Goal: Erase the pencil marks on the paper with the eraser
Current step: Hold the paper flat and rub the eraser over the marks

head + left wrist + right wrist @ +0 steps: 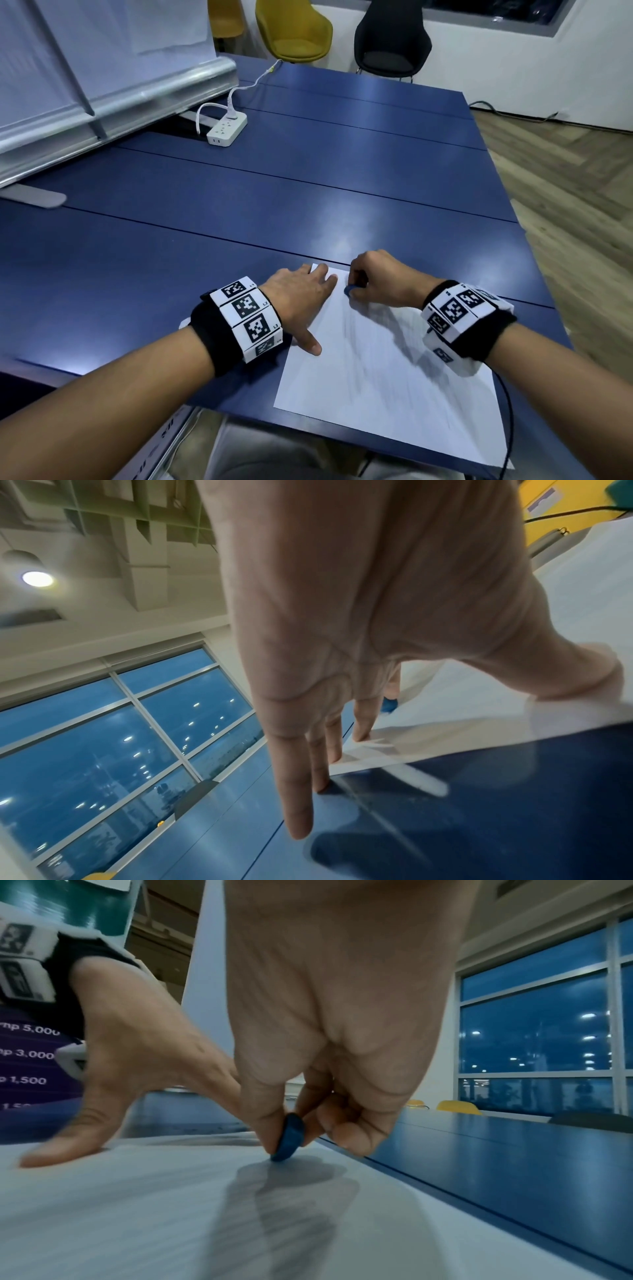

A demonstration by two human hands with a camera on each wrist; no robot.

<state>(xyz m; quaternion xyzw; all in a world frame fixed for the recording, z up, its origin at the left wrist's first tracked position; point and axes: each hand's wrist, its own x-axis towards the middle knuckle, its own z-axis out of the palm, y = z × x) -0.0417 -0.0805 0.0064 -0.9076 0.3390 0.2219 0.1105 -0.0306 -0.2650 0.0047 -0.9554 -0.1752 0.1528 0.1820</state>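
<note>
The paper [387, 370], a thin white sheet lying flat on the smooth, glossy blue table [239, 212], serves as landmark. At the paper's far end the right hand [380, 281] pinches the eraser [288, 1137], a small dark-blue disc with rounded edges, between thumb and forefinger; the remaining fingers curl under, and the disc stands on its rim with the lower edge touching the sheet. The left hand [301, 301] lies with straight fingers at the paper's far left corner, thumb [310, 344] pressed on the left margin, forefinger on the sheet and the outer fingers [298, 791] on the table just beyond it. Faint grey pencil marks [373, 346] streak lengthwise down the middle of the paper; blur hides their exact extent. Likely hazards: the sheet is held only at its far left, so a hard stroke toward the nearer, free end could buckle or crease it, and the left wrist view shows the held corner already slightly lifted and wrinkled. The slick tabletop offers little friction, so the paper may skid or pivot about the thumb. Rim contact concentrates pressure, which may tear thin paper or smear graphite instead of lifting it; the disc could also roll out of a two-finger pinch. Most marks appear to lie nearer than the eraser.
</note>
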